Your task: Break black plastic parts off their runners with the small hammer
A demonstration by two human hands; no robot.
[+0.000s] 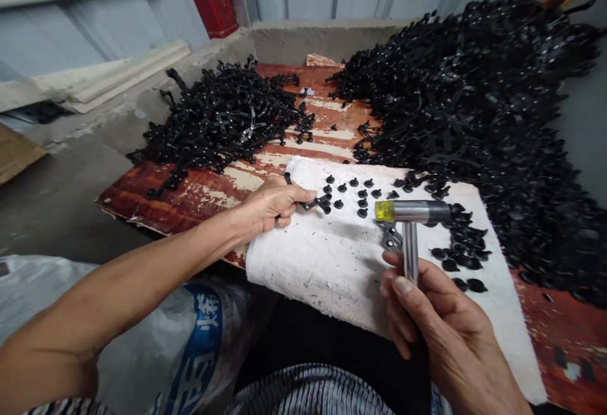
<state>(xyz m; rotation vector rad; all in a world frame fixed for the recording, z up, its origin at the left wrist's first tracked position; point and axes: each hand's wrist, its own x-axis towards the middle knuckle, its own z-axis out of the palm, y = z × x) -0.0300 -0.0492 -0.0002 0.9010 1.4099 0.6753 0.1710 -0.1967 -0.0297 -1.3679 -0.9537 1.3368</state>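
Note:
My left hand (271,205) is closed on a thin black plastic part (317,202) and presses it down on a white foam pad (332,263). My right hand (434,314) grips the metal handle of a small hammer (410,212) with a yellow face and a black face; its head hovers over the pad. Several small black round caps (353,193) lie in rows on the pad between my hands. More black caps (462,244) are heaped at the pad's right side.
A worn red board (190,197) carries the pad. One pile of black plastic parts (222,117) lies at the back left, and a much larger heap (478,99) fills the right. A white sack with blue print (190,339) lies below. A red box (214,5) stands by the wall.

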